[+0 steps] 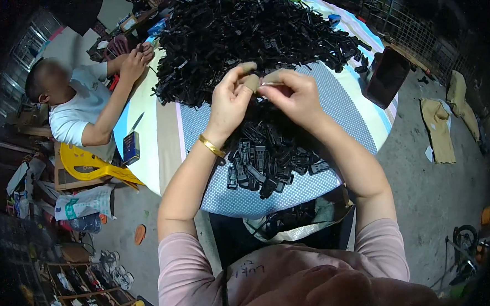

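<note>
My left hand (233, 101) and my right hand (296, 94) meet above the near half of the table, fingertips almost touching. Both are closed in a pinch, with beige coverings on some fingertips. Whatever sits between the fingers is too small and dark to make out. Right behind my fingers rises a large heap of black plastic parts (249, 31). Below my wrists, nearer to me, lies a smaller pile of black clip-like plastic pieces (262, 160). A gold bracelet (212, 146) circles my left wrist.
The round table (151, 152) carries a striped cloth and a dotted blue cloth (336, 101). A dark tablet-like device (386, 78) stands at the right edge. At left, a person (76, 106) handles something near a small dark box (131, 148). An open bag (293, 222) with black parts is at my lap.
</note>
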Tool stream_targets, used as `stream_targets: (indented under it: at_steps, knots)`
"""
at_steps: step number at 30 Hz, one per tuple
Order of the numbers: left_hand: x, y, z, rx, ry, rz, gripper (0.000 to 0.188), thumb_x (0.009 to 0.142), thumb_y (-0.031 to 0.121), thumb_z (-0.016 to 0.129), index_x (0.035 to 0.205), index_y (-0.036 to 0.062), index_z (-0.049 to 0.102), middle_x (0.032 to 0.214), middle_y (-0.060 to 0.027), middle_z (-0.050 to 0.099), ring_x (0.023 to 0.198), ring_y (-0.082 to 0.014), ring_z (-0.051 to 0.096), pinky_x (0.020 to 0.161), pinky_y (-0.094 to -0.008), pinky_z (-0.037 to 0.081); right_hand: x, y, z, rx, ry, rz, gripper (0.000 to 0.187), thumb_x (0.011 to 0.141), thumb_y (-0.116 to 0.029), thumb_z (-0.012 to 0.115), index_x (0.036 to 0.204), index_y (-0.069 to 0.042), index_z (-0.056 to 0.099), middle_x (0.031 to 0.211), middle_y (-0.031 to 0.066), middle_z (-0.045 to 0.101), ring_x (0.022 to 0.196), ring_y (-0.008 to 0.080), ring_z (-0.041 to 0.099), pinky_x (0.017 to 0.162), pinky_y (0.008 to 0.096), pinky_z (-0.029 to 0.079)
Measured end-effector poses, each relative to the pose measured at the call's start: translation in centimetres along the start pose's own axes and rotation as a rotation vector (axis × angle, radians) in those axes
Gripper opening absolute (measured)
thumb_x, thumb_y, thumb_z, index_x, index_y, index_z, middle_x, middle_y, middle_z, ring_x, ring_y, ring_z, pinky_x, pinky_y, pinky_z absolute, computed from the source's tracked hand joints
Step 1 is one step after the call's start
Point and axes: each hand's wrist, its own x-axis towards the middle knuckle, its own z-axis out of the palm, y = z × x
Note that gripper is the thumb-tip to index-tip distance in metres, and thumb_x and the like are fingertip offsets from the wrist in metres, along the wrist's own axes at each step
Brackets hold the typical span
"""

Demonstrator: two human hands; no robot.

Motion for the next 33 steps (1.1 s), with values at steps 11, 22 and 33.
stream_targets:
  at_steps: [11,22,33]
  knots:
    - [-1.5,0.6,0.7,0.120,-0.067,0.040,0.041,0.081,0.002,0.053,0.119,-0.0026,0.040,0.100,-0.0073,0.054,0.083,-0.0085,0.052,0.073,-0.0210,0.044,0.5,0.4,-0.5,0.348,-0.095,0.502,0.016,0.079,-0.018,0.061,0.083,-0.003,0.057,0.069,-0.0039,0.053,0.057,0.0017,0.046,0.049,0.0157,0.036]
    - [-1.8,0.5,0.6,0.107,0.082,0.085,0.021,0.078,0.003,0.056,0.098,-0.0019,0.053,0.086,-0.0099,0.062,0.078,-0.0133,0.060,0.065,-0.0251,0.048,-0.1,-0.3,-0.1,0.232,-0.173,0.396,0.020,0.084,-0.019,0.052,0.082,-0.001,0.059,0.061,-0.0026,0.052,0.057,0.0044,0.046,0.051,0.0203,0.037]
    - [-1.3,1.1,0.6,-0.058,0.063,0.105,0.029,0.081,0.003,0.053,0.109,-0.0026,0.045,0.103,-0.0158,0.056,0.094,-0.0217,0.058,0.079,-0.0290,0.047,0.1,-0.5,-0.1,0.235,-0.148,0.371,0.017,0.082,-0.018,0.057,0.085,-0.001,0.059,0.067,-0.0017,0.055,0.058,0.0029,0.047,0.051,0.0177,0.037]
